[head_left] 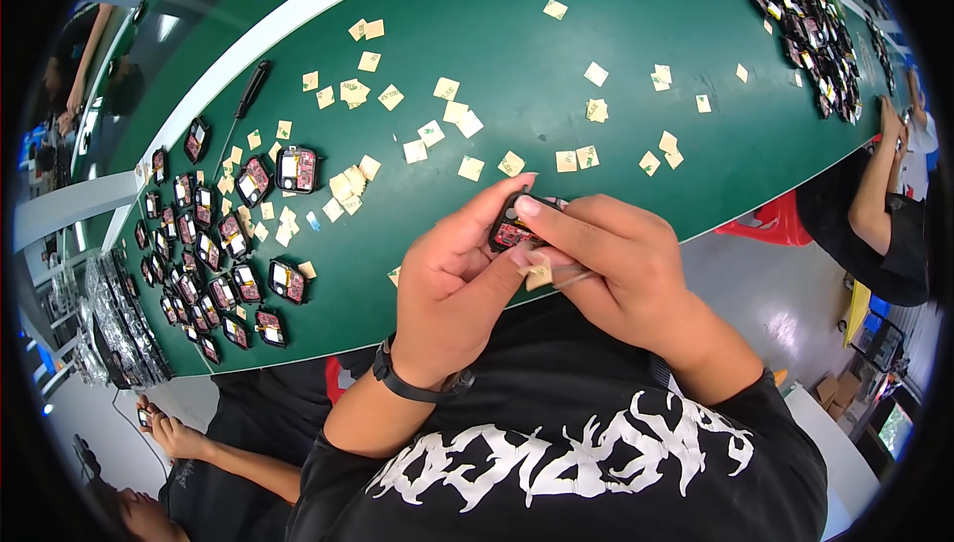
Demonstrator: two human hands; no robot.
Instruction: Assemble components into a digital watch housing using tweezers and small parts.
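In front of my chest, just past the table's near edge, both my hands hold a small black-cased electronic device [509, 235] with a red circuit board showing. My left hand [452, 274] is closed round its left side, thumb bent in toward the lower edge. My right hand [621, 259] is closed too, its index fingertip pressed on the case top. A tan paper square [540, 275] shows just below the device, between the fingers; whether it is stuck to anything I cannot tell. A thin translucent edge by it is blurred.
Several similar open devices [288, 282] crowd the left of the green table [517, 55], with a screwdriver [248, 95] behind them. Tan squares [469, 124] lie scattered. More devices [810, 35] are heaped at the far right. Other people's hands [179, 433] are at the left and right.
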